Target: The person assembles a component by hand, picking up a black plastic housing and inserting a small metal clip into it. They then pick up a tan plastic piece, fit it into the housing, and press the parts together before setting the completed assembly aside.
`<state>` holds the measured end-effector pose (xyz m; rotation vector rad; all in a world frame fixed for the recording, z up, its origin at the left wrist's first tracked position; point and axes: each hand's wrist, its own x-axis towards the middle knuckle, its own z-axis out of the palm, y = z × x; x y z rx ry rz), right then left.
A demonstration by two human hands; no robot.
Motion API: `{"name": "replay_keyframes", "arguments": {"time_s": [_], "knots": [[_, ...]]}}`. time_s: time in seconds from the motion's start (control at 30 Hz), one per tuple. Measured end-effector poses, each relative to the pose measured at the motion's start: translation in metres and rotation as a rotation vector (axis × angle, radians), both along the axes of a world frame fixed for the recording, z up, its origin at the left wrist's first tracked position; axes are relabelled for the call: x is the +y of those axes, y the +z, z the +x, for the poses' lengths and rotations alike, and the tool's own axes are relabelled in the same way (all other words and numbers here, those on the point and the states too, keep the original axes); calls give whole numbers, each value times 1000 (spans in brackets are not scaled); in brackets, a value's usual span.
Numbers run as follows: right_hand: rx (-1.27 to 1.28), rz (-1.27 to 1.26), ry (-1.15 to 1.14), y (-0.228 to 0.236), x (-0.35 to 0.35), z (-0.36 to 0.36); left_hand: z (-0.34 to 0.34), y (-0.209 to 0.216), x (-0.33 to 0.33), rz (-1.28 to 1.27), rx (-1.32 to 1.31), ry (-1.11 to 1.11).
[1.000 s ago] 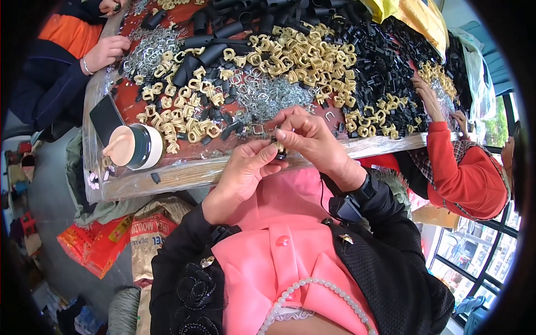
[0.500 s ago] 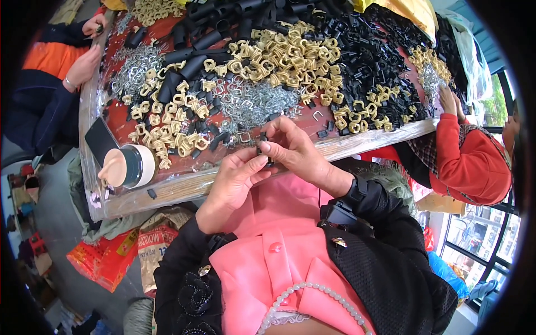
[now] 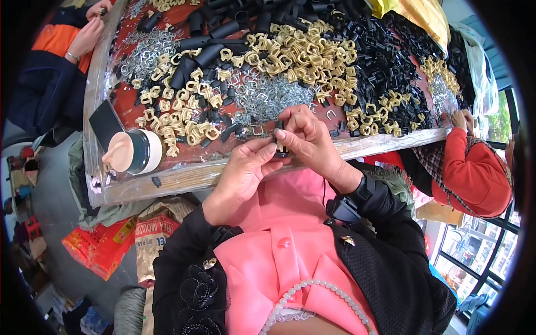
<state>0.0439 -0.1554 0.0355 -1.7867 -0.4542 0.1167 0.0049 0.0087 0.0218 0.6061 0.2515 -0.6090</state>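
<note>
Wood-edged red table fills the far side, crowded with gold clips, silver metal loops and, to the right, black parts. At the near left stand a pale-and-dark jar and a dark flat slab. Over the near edge, the left hand pinches a small dark piece; the right hand, fingers curled, grips its upper part. Fingers hide its shape. Co-workers' sleeves flank left and right. Below, a tan sack bears printed lettering.
</note>
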Motion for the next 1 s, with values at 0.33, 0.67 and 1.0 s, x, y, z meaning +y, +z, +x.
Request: {"name": "replay_keyframes", "arguments": {"time_s": [0.33,0.67,1.0], "knots": [[359,197,-32,3,2,-5,0,0,2,25,-20,30],[-540,-947,-214,-11,-76,41,4,0,7,-47,-27,-29],[-386,-870,-218,-12,-78,42,8,3,6,28,3,8]]}}
